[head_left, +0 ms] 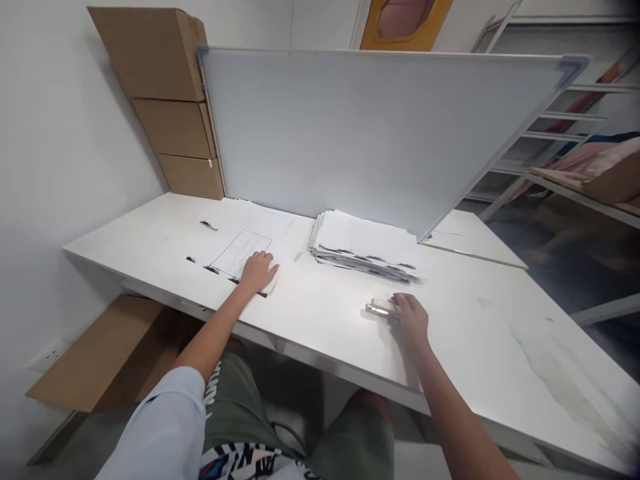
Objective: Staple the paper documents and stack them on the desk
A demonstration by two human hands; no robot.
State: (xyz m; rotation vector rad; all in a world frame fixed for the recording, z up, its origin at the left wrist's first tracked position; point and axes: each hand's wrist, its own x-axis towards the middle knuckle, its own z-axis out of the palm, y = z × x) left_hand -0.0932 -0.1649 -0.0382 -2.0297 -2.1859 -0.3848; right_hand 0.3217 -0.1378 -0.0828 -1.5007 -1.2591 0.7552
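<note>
My left hand (259, 271) lies flat, fingers stretched out, on a printed sheet (239, 254) that rests on the white table (320, 320). My right hand (412, 318) curls its fingers round the rear end of a small silver stapler (381, 307) lying on the table. Behind the stapler sits a thick stack of printed papers (363, 246). More loose sheets (260, 217) spread out beyond my left hand.
A large whiteboard (370, 127) stands on the table's far edge, leaning right. Stacked cardboard boxes (173, 100) fill the left corner, and a flat carton (100, 353) lies under the table. A metal bunk frame (565, 120) is at right. My knees are under the front edge.
</note>
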